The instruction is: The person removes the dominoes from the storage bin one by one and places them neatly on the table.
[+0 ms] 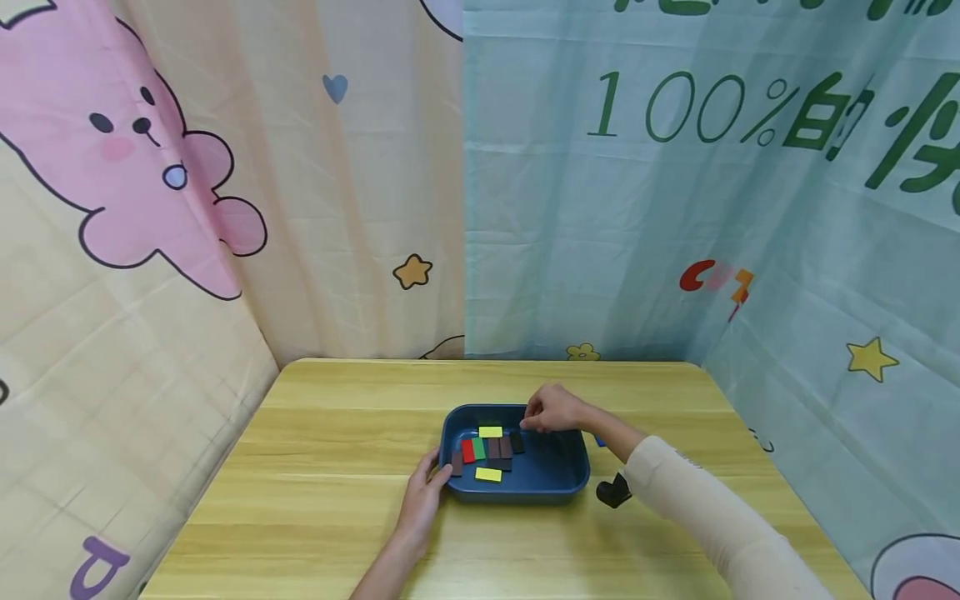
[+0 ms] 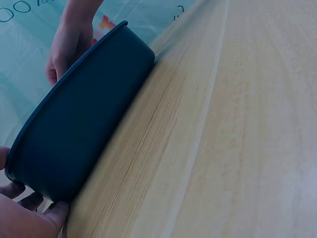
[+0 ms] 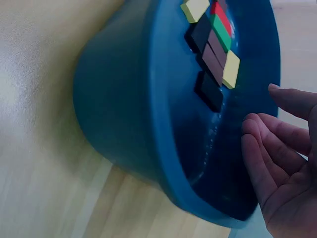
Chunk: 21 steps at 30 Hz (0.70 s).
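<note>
At the left wall of the basin, near its near left corner, the left hand (image 1: 420,500) grips the rim, thumb on top and fingers bent around the outside. The basin (image 1: 543,490) is dark blue, with rounded corners and a smooth rim, and sits midway between the tabletop's left and right edges, well in from the far edge.

Inside lie flat rectangular tiles, mostly towards its left: a brown tile (image 1: 457,463) by the left wall, then a red tile (image 1: 468,452) and a green tile (image 1: 478,448) side by side, one yellow tile (image 1: 491,432) towards the far wall and another towards the near wall, two more brown ones together, and black tiles (image 1: 517,442) beside them.

Over the basin's far wall, right of the tiles, the right hand (image 3: 282,158) holds nothing; its fingers bend loosely, thumb apart from them. Past the right wall, a black object (image 1: 614,491) and a partly hidden blue piece (image 1: 600,441) lie on the tabletop (image 1: 337,467).

Behind, the blue-green curtain (image 1: 555,233) reads "100%的" in green; characters above are cut off.
</note>
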Each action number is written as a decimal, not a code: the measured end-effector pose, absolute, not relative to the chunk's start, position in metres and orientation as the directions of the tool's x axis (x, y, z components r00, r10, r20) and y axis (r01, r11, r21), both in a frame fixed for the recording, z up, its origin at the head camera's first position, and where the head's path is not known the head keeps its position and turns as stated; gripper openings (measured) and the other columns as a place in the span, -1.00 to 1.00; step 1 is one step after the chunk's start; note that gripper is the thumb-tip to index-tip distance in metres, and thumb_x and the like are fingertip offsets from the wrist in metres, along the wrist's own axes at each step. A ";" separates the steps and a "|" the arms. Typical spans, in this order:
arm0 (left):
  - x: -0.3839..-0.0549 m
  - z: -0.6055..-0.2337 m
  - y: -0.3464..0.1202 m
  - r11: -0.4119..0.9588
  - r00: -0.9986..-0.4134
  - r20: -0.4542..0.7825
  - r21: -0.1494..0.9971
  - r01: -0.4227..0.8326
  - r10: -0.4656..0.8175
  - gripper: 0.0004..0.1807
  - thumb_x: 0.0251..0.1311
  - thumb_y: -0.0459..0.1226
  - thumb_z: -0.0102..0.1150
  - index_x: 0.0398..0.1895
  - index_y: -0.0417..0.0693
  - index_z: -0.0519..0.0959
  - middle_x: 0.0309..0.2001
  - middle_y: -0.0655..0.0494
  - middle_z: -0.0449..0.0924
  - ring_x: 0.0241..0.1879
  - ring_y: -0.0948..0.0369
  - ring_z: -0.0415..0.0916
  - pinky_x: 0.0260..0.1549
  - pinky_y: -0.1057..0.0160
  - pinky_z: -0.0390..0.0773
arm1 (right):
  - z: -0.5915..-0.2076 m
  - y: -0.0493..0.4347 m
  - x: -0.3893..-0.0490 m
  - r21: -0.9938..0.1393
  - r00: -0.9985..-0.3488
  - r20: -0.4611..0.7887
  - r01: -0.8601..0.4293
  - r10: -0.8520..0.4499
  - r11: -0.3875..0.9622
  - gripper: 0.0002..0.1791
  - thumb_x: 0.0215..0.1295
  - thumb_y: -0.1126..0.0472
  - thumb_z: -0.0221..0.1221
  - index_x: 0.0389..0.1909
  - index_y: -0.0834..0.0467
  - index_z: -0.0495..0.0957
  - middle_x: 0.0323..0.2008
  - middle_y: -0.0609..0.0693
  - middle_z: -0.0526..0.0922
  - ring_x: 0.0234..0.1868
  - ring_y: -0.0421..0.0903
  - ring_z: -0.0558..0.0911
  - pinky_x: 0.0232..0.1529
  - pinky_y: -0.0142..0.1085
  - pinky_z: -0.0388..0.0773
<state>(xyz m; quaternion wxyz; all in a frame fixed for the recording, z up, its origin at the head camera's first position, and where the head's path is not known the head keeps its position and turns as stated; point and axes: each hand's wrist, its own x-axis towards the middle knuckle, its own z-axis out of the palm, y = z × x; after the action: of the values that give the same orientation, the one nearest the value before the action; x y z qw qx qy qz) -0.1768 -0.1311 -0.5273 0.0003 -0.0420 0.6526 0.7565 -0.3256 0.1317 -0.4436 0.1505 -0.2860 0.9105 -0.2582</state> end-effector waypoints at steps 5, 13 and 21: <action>-0.178 -0.527 -0.132 -0.151 -0.997 -0.060 0.987 -0.052 -0.045 -0.47 0.58 -0.30 -0.07 0.51 -0.35 0.24 0.51 -0.36 0.13 0.47 -0.21 0.13 0.42 -0.21 0.19 | -0.455 0.125 -0.324 -0.520 -0.806 -0.140 -0.435 -0.576 0.735 -0.84 0.41 0.17 0.33 -0.33 0.15 0.78 -0.57 -0.14 0.65 -0.52 -0.21 0.63 -0.42 -0.33 0.62; -0.178 -0.527 -0.133 -0.152 -0.997 -0.067 0.987 -0.060 -0.039 -0.47 0.59 -0.30 -0.09 0.51 -0.35 0.24 0.52 -0.37 0.11 0.47 -0.22 0.12 0.41 -0.22 0.21 | -0.484 0.114 -0.317 -0.426 -0.829 -0.124 -0.452 -0.545 0.784 -0.69 0.34 0.10 0.40 -0.61 0.07 0.72 -0.75 -0.20 0.51 -0.65 -0.23 0.53 -0.56 -0.36 0.47; -0.176 -0.527 -0.135 -0.146 -0.997 -0.060 0.988 -0.054 -0.040 -0.47 0.60 -0.30 -0.10 0.52 -0.36 0.22 0.51 -0.39 0.11 0.45 -0.24 0.15 0.40 -0.22 0.24 | -0.492 0.105 -0.306 -0.490 -0.880 -0.085 -0.372 -0.468 0.788 -0.53 0.23 0.15 0.49 -0.81 0.10 0.53 -0.85 -0.24 0.38 -0.73 -0.25 0.45 -0.64 -0.41 0.33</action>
<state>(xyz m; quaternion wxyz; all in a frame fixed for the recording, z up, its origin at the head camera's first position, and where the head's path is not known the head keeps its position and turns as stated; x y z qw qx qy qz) -0.1759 -0.1349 -0.5270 0.0044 -0.0361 0.6533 0.7562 -0.3059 0.1050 -0.4916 0.1013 -0.2233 0.9401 -0.2367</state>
